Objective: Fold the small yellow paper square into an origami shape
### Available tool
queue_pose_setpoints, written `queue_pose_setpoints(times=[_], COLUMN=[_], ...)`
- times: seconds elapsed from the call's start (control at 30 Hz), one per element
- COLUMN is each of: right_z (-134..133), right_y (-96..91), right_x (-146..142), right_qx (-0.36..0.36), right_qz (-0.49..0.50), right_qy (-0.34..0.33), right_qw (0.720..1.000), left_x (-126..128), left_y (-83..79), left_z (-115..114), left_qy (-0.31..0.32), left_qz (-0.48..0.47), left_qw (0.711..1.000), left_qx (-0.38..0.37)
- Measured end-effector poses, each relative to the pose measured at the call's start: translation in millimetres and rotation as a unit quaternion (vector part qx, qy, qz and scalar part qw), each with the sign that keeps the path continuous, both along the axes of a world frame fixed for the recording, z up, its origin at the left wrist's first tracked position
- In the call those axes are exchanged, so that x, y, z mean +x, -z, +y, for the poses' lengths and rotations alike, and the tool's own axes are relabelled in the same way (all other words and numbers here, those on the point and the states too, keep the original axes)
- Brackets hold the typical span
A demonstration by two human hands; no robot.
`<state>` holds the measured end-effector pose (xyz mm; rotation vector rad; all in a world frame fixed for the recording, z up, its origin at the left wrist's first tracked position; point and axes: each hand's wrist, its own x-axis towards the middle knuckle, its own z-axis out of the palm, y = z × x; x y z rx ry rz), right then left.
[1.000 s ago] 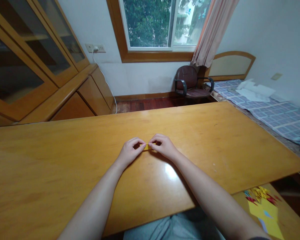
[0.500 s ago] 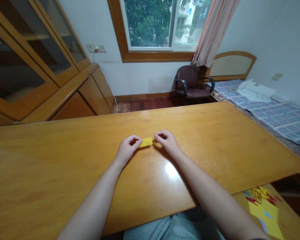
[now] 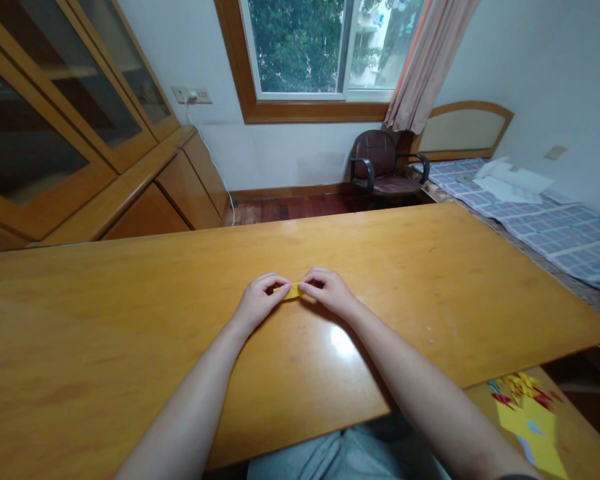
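A small strip of yellow paper (image 3: 294, 291) is held just over the wooden table (image 3: 130, 320), near its middle. My left hand (image 3: 261, 295) pinches the strip's left part between thumb and fingers. At the other end, my right hand (image 3: 329, 289) has its thumb and fingertips closed on the paper. Only a short piece shows between the two hands; the fingers cover the rest.
On a lower surface at the bottom right lie yellow paper sheets (image 3: 545, 440) and a pile of folded red and yellow paper pieces (image 3: 520, 387). Beyond the table stand a brown armchair (image 3: 375, 157), a bed (image 3: 545, 213) and a glass-fronted cabinet (image 3: 130, 167).
My right hand has moved left and closed on the right end of the yellow paper. My left hand has shifted slightly right, and less of the strip shows.
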<state>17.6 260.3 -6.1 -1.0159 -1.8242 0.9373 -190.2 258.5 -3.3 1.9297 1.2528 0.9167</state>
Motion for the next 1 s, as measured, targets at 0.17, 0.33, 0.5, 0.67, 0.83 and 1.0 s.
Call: queue_pose_setpoints(times=[0.17,0.33,0.5,0.67,0.83,1.0], right_z=[0.8,2.3,5.4,7.1,4.9,3.8], right_y=[1.1,1.3,5.6,8.0,4.1,1.6], right_x=[0.7,2.5,4.3,4.7,4.1,2.5], right_qx=[0.002,-0.025,-0.062,-0.093,-0.091,-0.073], right_qz=[0.011,0.039,0.084,0.118,0.106,0.069], right_qy=[0.008,0.039,0.081,0.091,0.077,0.053], right_qw=[1.0,0.998,0.991,0.984,0.987,0.994], left_x=[-1.2,-3.7,-7.4,-8.2,-3.9,-1.3], left_y=[-0.5,-0.3,1.3,5.3,5.3,6.2], left_z=[-0.6,2.0,7.6,9.1,6.3,2.5], left_qy=[-0.004,-0.043,-0.1,-0.142,-0.078,0.003], left_qz=[0.002,-0.034,-0.111,-0.201,-0.184,-0.128], left_qw=[1.0,0.998,0.985,0.963,0.974,0.981], left_qx=[0.007,-0.028,-0.081,-0.111,-0.105,-0.143])
